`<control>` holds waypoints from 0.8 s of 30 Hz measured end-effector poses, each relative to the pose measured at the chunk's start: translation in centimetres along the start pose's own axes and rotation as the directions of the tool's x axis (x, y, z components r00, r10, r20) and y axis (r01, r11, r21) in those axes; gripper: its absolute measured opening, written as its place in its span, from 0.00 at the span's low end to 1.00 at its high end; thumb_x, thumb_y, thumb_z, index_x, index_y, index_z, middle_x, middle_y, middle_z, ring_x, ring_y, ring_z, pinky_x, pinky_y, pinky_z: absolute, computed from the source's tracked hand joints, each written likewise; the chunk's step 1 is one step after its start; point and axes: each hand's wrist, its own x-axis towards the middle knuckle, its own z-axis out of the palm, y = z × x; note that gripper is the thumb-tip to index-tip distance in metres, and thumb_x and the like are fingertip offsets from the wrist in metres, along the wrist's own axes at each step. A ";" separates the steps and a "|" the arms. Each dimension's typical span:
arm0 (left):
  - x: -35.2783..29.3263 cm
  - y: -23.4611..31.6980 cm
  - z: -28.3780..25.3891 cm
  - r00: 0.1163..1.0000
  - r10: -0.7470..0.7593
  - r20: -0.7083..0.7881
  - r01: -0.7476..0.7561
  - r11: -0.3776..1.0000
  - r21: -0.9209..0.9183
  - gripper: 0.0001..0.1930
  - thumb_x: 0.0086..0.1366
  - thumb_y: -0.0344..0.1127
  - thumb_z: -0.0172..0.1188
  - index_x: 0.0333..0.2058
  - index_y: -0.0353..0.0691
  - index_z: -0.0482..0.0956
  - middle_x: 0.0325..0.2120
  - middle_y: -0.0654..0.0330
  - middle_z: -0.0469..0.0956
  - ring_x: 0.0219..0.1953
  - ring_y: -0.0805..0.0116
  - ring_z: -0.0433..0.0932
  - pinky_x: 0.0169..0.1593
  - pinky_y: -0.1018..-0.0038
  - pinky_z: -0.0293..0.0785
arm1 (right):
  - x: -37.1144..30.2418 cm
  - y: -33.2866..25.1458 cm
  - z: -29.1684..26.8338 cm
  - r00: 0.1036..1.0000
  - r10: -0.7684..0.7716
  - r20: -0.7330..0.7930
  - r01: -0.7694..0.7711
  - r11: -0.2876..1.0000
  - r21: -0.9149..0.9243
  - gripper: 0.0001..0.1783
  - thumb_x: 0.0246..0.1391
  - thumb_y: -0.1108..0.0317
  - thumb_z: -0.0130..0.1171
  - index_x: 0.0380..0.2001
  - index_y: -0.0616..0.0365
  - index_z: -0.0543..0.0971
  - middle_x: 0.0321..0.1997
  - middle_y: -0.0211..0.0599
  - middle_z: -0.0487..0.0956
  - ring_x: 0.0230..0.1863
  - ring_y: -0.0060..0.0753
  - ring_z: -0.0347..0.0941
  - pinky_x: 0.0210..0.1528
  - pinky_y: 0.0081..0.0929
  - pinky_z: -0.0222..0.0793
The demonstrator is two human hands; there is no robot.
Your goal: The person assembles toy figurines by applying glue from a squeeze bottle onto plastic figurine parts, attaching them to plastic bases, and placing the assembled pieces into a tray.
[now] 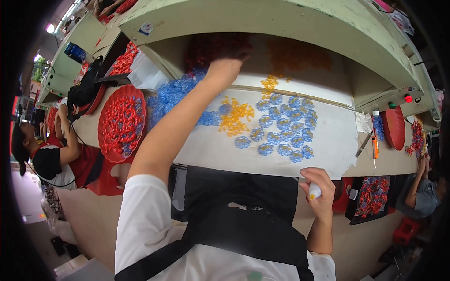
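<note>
My left hand [225, 70] reaches into the shaded opening of a pale green cabinet [262, 21], beside a heap of dark red pieces [206, 49]. Its fingers are dim and smeared there. At the table's front edge, my right hand [321, 189] is closed around a small white bottle [314, 191] with a yellowish tip. Several translucent blue flower-shaped pieces [283, 124], some with yellow bits on them, lie spread on the white work surface [328, 140]. Left of them sits a loose pile of small yellow pieces [234, 119], next to a larger heap of blue pieces [176, 96].
A red scalloped tray [105, 140] of red pieces stands at the left. Towards the right lie an orange pen-like tool [375, 146], a dark slim tool [363, 144] and an upright red dish [393, 129]. Other people work at both sides.
</note>
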 end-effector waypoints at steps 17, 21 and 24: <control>-0.9 4.5 -0.7 0.815 -0.497 0.297 0.346 0.006 -0.938 0.14 0.57 0.30 0.52 0.41 0.31 0.70 0.33 0.60 0.73 0.30 0.73 0.72 0.40 0.76 0.69 | -1.5 1.6 -0.8 0.997 0.074 0.013 -0.073 0.913 0.402 0.24 0.38 0.86 0.42 0.43 0.61 0.56 0.43 0.48 0.60 0.32 0.31 0.65 0.31 0.19 0.65; -7.1 8.7 -4.9 0.748 -0.413 0.519 0.443 -0.271 -0.855 0.15 0.55 0.29 0.54 0.42 0.31 0.70 0.35 0.59 0.73 0.35 0.74 0.72 0.44 0.78 0.67 | 0.4 0.3 -0.1 0.995 0.101 0.022 -0.102 0.938 0.332 0.25 0.39 0.85 0.50 0.46 0.65 0.62 0.42 0.46 0.63 0.36 0.32 0.66 0.33 0.19 0.67; -10.5 11.4 -6.5 0.755 -0.325 0.569 0.432 -0.406 -0.805 0.15 0.54 0.27 0.55 0.42 0.32 0.70 0.36 0.59 0.73 0.35 0.75 0.71 0.43 0.79 0.67 | 0.1 0.5 -0.1 0.997 0.011 -0.074 0.008 0.969 0.247 0.28 0.39 0.81 0.57 0.48 0.64 0.64 0.37 0.44 0.67 0.35 0.32 0.68 0.35 0.21 0.67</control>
